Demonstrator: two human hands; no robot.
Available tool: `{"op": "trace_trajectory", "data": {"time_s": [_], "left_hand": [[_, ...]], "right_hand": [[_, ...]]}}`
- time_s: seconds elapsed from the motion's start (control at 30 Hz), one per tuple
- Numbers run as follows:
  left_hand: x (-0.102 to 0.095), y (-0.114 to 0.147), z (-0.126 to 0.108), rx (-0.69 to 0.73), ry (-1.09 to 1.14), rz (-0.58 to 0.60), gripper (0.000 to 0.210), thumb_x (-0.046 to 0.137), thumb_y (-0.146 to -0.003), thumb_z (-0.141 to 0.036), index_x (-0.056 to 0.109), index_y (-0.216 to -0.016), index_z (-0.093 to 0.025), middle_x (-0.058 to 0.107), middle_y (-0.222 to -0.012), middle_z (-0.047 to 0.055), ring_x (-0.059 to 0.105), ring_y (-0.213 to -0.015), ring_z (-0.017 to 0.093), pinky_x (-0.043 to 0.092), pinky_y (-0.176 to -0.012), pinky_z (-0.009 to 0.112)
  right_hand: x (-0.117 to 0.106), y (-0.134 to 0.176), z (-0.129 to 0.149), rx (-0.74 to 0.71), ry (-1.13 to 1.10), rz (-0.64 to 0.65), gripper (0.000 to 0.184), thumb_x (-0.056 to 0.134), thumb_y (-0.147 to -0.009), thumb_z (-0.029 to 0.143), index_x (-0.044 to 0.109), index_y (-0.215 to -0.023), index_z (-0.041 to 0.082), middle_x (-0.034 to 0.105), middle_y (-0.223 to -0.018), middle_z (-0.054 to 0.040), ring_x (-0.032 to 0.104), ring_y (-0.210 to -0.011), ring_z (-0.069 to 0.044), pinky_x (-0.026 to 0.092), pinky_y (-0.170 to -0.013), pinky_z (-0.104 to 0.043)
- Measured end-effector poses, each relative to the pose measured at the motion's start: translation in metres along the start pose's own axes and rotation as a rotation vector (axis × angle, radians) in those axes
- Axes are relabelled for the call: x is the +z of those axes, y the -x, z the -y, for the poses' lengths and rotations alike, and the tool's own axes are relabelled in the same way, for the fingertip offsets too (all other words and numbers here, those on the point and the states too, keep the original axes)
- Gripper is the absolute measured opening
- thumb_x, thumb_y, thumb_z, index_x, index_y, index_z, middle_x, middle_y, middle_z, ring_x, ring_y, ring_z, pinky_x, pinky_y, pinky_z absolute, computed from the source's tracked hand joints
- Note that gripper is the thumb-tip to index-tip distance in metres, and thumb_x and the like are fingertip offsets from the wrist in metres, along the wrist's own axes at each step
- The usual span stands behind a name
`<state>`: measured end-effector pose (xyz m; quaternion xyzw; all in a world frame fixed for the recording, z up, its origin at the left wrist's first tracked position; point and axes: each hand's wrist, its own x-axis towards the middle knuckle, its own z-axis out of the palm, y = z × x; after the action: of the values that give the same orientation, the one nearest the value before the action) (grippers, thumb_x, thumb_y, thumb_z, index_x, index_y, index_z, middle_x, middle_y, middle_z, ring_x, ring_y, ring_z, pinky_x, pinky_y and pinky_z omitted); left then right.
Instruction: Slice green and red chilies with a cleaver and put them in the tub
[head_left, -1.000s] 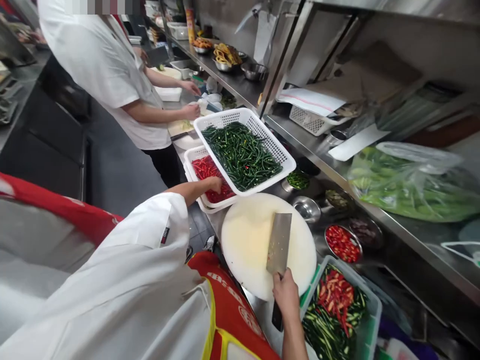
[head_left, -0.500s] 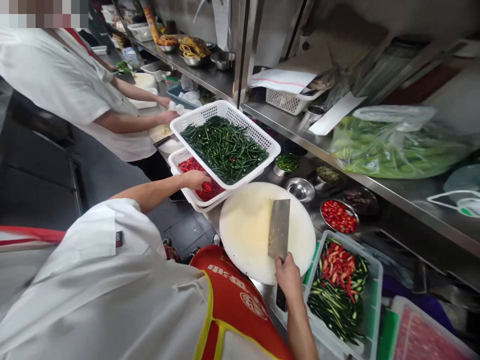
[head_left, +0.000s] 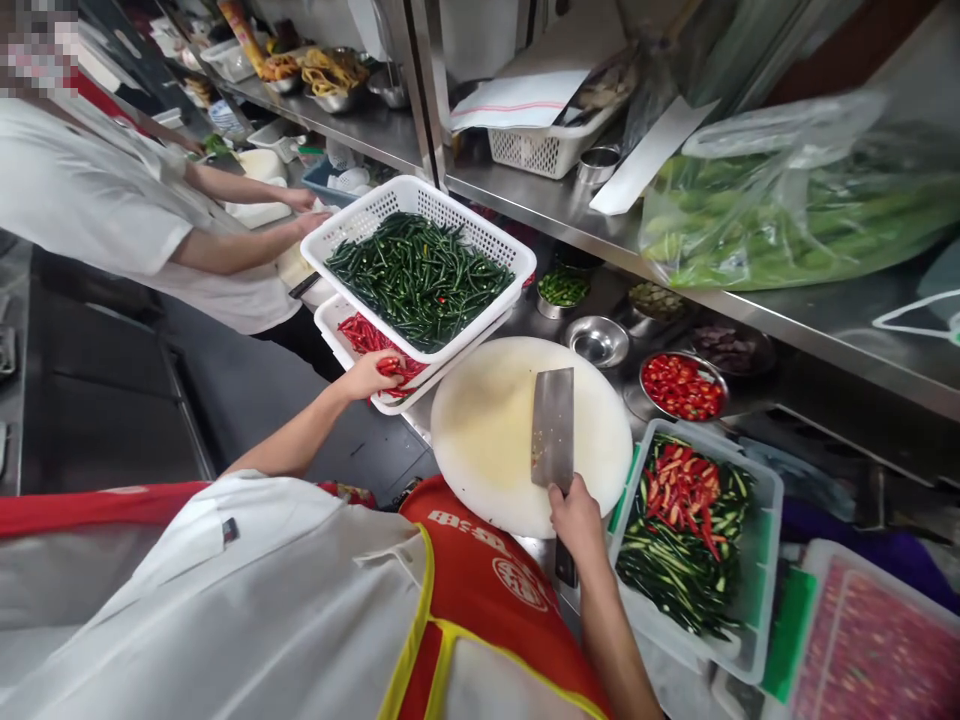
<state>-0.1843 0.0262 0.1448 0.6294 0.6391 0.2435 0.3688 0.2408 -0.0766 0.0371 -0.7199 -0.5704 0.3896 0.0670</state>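
Observation:
My right hand point(head_left: 576, 515) grips the dark handle of a cleaver point(head_left: 553, 425), whose broad blade lies over the round white chopping board point(head_left: 480, 440). Small bits stick to the blade. My left hand point(head_left: 367, 376) is closed on some red chillies point(head_left: 390, 367) at the near edge of the lower white basket point(head_left: 328, 322), which holds more red chillies. Across that basket rests another white basket point(head_left: 517, 250) full of long green chillies point(head_left: 424, 280). Right of the board, a clear tub point(head_left: 757, 600) contains cut green chillies with cut red ones point(head_left: 684, 490) on top.
Beyond the board stand an empty metal bowl point(head_left: 598, 343), a bowl of chopped red chillies point(head_left: 682, 386) and a cup of chopped greens point(head_left: 562, 289). A steel shelf point(head_left: 525, 205) overhangs them, carrying a bag of green vegetables point(head_left: 795, 220). A co-worker in a white sleeve point(head_left: 142, 220) works at left.
My left hand has come up out of the lower basket toward its near edge, with red chillies now showing in its fingers. The cleaver stays over the board; the view has shifted slightly.

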Motion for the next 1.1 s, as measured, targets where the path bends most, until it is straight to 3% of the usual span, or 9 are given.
{"op": "trace_trajectory", "data": {"time_s": [0.1,0.17,0.3,0.4,0.47,0.57,0.73,0.97,1.1], "left_hand": [[0.019,0.014,-0.023,0.064,0.085,0.065,0.029,0.068,-0.065,-0.028,0.063,-0.089,-0.014,0.07,-0.089,0.003,0.064,-0.079,0.015,0.055,-0.077,0.027],[0.045,0.016,-0.036,0.111,0.145,0.101,0.029,0.07,-0.065,-0.029,0.064,-0.09,-0.014,0.07,-0.094,0.004,0.065,-0.083,0.016,0.055,-0.079,0.028],[0.125,-0.007,-0.048,0.101,0.231,0.117,0.024,0.068,-0.073,-0.028,0.063,-0.092,-0.014,0.068,-0.089,0.005,0.064,-0.081,0.016,0.055,-0.077,0.029],[0.183,-0.034,-0.044,0.072,0.08,0.048,0.026,0.07,-0.073,-0.021,0.064,-0.097,-0.016,0.065,-0.092,0.005,0.063,-0.086,0.019,0.055,-0.082,0.034],[0.205,-0.048,-0.037,0.086,-0.062,0.038,0.037,0.078,-0.066,-0.02,0.065,-0.101,-0.017,0.062,-0.102,0.007,0.063,-0.096,0.023,0.054,-0.09,0.039],[0.209,-0.057,-0.026,0.152,-0.157,0.064,0.044,0.082,-0.065,-0.023,0.066,-0.106,-0.018,0.058,-0.114,0.01,0.059,-0.109,0.027,0.049,-0.102,0.043],[0.181,-0.049,-0.011,0.288,-0.145,0.029,0.047,0.067,-0.077,-0.019,0.061,-0.123,-0.019,0.048,-0.14,0.01,0.044,-0.134,0.026,0.041,-0.113,0.041],[0.171,-0.013,0.017,0.107,-0.113,-0.146,0.041,0.049,-0.08,-0.01,0.065,-0.117,-0.016,0.057,-0.128,0.012,0.056,-0.117,0.023,0.05,-0.1,0.037],[0.182,0.005,0.025,0.095,-0.236,-0.081,0.038,0.049,-0.078,-0.009,0.07,-0.11,-0.015,0.063,-0.118,0.01,0.057,-0.11,0.023,0.044,-0.105,0.037]], "right_hand": [[-0.004,-0.001,0.0,-0.008,-0.032,-0.003,0.03,0.043,-0.091,0.038,0.056,-0.109,0.018,0.064,-0.065,-0.0039,0.064,-0.063,-0.023,0.042,-0.062,-0.028],[-0.005,0.0,0.001,-0.015,-0.068,-0.001,0.028,0.045,-0.089,0.038,0.056,-0.107,0.019,0.063,-0.062,-0.0024,0.064,-0.062,-0.022,0.042,-0.062,-0.028],[-0.007,0.002,0.002,0.036,-0.196,0.011,0.021,0.046,-0.088,0.038,0.053,-0.096,0.021,0.057,-0.053,0.0022,0.06,-0.05,-0.02,0.043,-0.056,-0.028],[-0.005,0.005,0.0,0.071,-0.293,-0.012,0.018,0.047,-0.085,0.039,0.05,-0.091,0.023,0.058,-0.054,0.0035,0.059,-0.046,-0.019,0.043,-0.051,-0.027],[-0.003,0.008,-0.003,0.065,-0.326,-0.034,0.017,0.049,-0.084,0.04,0.048,-0.088,0.023,0.058,-0.056,0.0036,0.06,-0.045,-0.018,0.043,-0.05,-0.027],[0.002,0.014,-0.008,0.066,-0.357,-0.041,0.018,0.049,-0.084,0.041,0.047,-0.088,0.024,0.059,-0.058,0.0039,0.059,-0.043,-0.017,0.043,-0.047,-0.026],[0.006,0.023,-0.011,0.066,-0.408,-0.062,0.017,0.05,-0.084,0.039,0.047,-0.09,0.023,0.057,-0.055,0.0045,0.058,-0.043,-0.017,0.043,-0.045,-0.026],[0.004,0.038,-0.014,0.067,-0.47,-0.008,0.021,0.048,-0.085,0.041,0.048,-0.091,0.021,0.061,-0.061,0.0007,0.059,-0.046,-0.018,0.046,-0.045,-0.028],[-0.003,0.056,-0.019,0.101,-0.467,-0.003,0.024,0.047,-0.087,0.044,0.048,-0.094,0.021,0.06,-0.061,0.0007,0.056,-0.046,-0.017,0.045,-0.045,-0.028]]}}
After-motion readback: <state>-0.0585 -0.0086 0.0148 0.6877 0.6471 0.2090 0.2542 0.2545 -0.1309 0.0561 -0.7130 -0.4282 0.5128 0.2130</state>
